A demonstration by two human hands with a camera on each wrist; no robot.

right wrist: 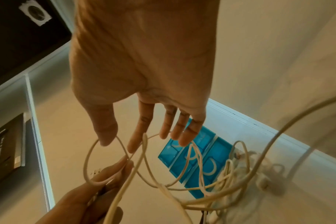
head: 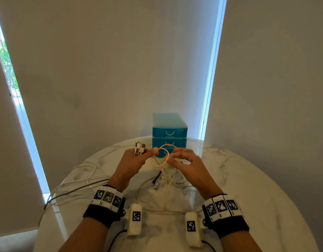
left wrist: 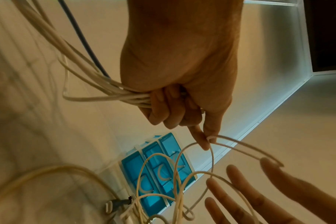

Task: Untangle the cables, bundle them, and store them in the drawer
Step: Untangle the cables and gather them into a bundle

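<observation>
Left hand (head: 133,160): clamped on gathered cables (left wrist: 98,84), pinching cream loop (head: 161,157). Right hand (head: 186,160): fingers spread through loop. Advisable: ease gently, no yanking.

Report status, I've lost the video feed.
Left hand grips cable ends, pinches loop. Right hand open at loop. Drawers shut.

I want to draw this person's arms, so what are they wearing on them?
Each wrist has a black band: left band, right band. White tiles printed with black square codes sit along each band. A white padded block with another code hangs inside each wrist, trailing a thin black wire. No sleeves show.
</observation>
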